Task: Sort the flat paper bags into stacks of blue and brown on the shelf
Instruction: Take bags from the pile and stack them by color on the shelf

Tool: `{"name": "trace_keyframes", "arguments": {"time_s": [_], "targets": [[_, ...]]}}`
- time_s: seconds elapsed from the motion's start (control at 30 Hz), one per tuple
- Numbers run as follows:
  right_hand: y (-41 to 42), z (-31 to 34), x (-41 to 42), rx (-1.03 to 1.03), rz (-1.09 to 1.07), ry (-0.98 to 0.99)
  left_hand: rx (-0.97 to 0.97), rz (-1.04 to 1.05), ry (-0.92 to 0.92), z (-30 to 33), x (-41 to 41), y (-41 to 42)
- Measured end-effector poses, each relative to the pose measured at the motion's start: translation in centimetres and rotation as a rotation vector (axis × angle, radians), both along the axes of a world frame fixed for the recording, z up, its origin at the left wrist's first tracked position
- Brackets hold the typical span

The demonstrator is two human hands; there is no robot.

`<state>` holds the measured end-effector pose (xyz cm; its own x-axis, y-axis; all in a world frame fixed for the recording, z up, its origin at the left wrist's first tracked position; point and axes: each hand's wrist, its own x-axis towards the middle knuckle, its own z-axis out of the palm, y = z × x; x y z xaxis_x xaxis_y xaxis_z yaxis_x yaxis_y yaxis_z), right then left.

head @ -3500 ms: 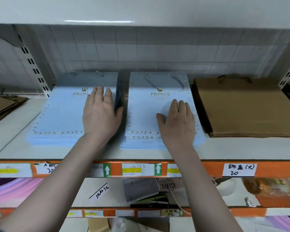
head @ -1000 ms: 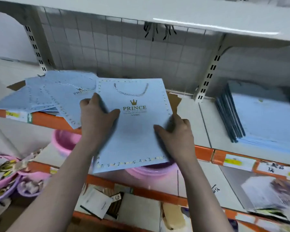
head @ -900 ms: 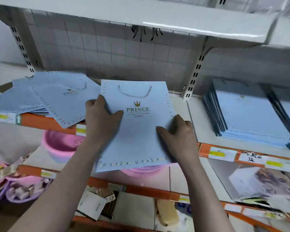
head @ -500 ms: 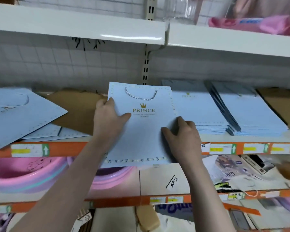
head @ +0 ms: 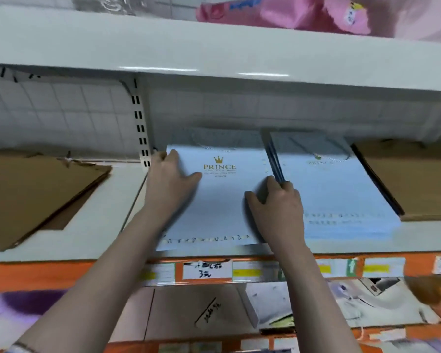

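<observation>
A flat blue paper bag with a gold PRINCE crown logo lies over the left blue stack, its near edge reaching the shelf front. My left hand grips its left edge, thumb on top. Along the bag's right edge, my right hand holds it with the thumb on the face and the fingers curled between the two stacks. A second blue stack sits just to the right. A brown stack lies at the far right. Loose brown bags lie askew on the left shelf section.
The white shelf has an orange front rail with price labels. A slotted upright divides the two sections. The shelf above hangs low and carries pink packages. Lower shelves hold mixed goods.
Both hands carried the blue bag from the messy pile on the left shelf section rightward, onto the left blue stack. The view swung right with them.
</observation>
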<state>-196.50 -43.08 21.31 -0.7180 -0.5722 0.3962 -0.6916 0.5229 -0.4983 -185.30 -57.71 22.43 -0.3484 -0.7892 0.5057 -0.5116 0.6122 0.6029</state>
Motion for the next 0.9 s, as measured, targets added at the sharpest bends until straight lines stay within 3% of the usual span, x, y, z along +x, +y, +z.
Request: {"name": "trace_keyframes", "arguments": {"time_s": [0.43,0.9], "targets": [[-4.3,-1.4,-1.9,0.154,0.027,0.151,0.070,0.025,-0.106,-1.2,-1.9,-4.0],[-5.8,-1.5,-3.0,0.203,0.046,0.036,0.128,-0.009,-0.219,-1.5,-4.0,-5.6]]}}
